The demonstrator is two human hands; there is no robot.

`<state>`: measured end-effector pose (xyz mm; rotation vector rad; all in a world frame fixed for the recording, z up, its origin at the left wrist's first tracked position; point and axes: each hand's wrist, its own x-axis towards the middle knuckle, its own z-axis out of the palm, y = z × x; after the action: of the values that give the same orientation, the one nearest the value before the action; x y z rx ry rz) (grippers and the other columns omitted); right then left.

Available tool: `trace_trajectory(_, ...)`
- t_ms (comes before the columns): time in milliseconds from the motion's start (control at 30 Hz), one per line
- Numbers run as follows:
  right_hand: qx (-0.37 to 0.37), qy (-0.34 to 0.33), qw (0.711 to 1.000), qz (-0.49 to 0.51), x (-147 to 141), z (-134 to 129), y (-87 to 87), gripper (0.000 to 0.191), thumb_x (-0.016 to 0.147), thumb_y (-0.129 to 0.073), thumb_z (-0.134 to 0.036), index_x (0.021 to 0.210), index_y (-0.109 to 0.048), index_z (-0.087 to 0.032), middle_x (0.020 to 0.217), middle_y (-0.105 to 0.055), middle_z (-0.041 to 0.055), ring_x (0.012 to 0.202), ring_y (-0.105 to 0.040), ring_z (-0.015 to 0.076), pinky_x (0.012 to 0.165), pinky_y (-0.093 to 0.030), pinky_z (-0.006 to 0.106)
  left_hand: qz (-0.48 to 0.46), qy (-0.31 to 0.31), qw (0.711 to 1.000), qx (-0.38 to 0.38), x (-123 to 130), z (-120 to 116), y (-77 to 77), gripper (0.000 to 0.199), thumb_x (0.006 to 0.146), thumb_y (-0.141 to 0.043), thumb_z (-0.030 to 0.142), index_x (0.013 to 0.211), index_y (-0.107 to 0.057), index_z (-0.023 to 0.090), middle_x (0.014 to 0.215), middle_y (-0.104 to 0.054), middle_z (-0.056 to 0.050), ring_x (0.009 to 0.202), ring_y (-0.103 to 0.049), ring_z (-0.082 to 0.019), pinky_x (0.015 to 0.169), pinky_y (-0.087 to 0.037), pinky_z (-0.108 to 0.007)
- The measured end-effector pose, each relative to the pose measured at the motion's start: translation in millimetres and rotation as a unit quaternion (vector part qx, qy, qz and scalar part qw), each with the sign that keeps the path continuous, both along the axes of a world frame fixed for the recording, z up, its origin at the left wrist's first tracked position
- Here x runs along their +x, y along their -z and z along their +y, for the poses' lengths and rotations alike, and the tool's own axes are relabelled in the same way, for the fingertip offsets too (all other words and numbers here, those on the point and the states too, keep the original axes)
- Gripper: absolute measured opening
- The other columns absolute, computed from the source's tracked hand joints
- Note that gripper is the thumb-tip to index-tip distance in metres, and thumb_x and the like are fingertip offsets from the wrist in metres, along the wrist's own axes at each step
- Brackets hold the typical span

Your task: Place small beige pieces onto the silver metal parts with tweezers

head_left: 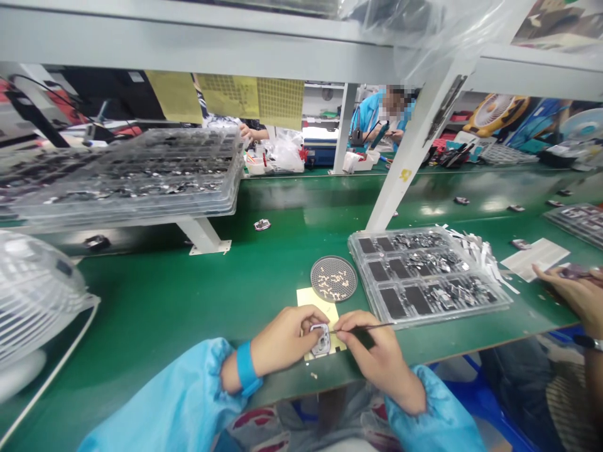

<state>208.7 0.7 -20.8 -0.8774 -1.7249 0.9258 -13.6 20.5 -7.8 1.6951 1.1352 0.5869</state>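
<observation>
Between the fingers of my left hand (288, 334) is a small pale housing (321, 341) with rounded corners and parts inside, held over a yellow paper sheet (305, 296). My right hand (377, 351) pinches a thin dark rod-like tool (365, 327), perhaps tweezers, with its tip at the housing's right edge. Just beyond my hands lies a round grey perforated dish (313, 279) scattered with tiny beige pieces. One loose beige piece (314, 375) sits on the green bench near its front edge. A blue band circles my left wrist.
To the right stands a clear compartment tray (384, 319) of dark panels and small parts, with white strips (485, 257) beside it. A white fan (38, 301) is at left. Stacked trays (198, 204) rest on a raised shelf. A co-worker's hand (577, 295) works at far right.
</observation>
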Motion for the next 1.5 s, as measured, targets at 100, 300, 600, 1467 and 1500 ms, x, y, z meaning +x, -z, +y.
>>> trace_trajectory(100,0.012,0.007,1.0,-0.006,-1,1,0.7,0.011,0.096,-0.065,-0.016,0.102,-0.064,-0.025,0.101,-0.074,0.0042,0.098,-0.071,0.0181,0.089,-0.057,0.033,0.002,-0.003,1.0,0.0,1,0,-1.1,0.023,0.086,-0.06,0.021,0.105,-0.072,0.02,0.086,-0.071,0.0,0.07,-0.057,-0.015,0.062,-0.041,-0.025)
trace_trajectory(300,0.02,0.004,1.0,-0.008,-1,0,1.1,0.008,0.096,-0.065,-0.017,0.1,-0.064,-0.024,0.1,-0.074,0.005,0.097,-0.072,0.0192,0.087,-0.059,0.033,0.002,-0.004,1.0,0.0,1,0,-3.3,0.021,0.087,-0.061,0.023,0.105,-0.072,0.02,0.086,-0.071,0.0,0.069,-0.057,-0.015,0.062,-0.042,-0.025)
trace_trajectory(600,0.028,-0.017,0.999,-0.027,-1,1,0.1,0.014,0.096,-0.063,-0.013,0.103,-0.063,-0.025,0.103,-0.073,0.0034,0.098,-0.07,0.017,0.088,-0.057,0.031,-0.011,0.003,1.0,-0.003,0,0,-2.7,0.024,0.085,-0.058,0.017,0.104,-0.072,0.021,0.087,-0.072,0.001,0.07,-0.057,-0.014,0.063,-0.041,-0.024)
trace_trajectory(1467,-0.021,-0.038,0.998,-0.043,9,-8,6.8,0.014,0.095,-0.068,-0.018,0.106,-0.065,-0.027,0.104,-0.074,0.0004,0.1,-0.071,0.0155,0.092,-0.057,0.029,0.016,0.022,1.0,0.006,0,-3,-4.7,0.027,0.083,-0.059,0.014,0.107,-0.067,0.021,0.085,-0.069,0.001,0.07,-0.058,-0.015,0.062,-0.04,-0.026)
trace_trajectory(1500,-0.026,-0.039,0.998,-0.04,9,-8,7.4,0.014,0.095,-0.068,-0.018,0.106,-0.066,-0.027,0.104,-0.074,0.0001,0.1,-0.071,0.0155,0.092,-0.057,0.029,0.016,0.021,1.0,0.007,0,-3,-5.0,0.025,0.084,-0.059,0.016,0.106,-0.068,0.021,0.086,-0.069,0.001,0.07,-0.059,-0.015,0.062,-0.04,-0.026)
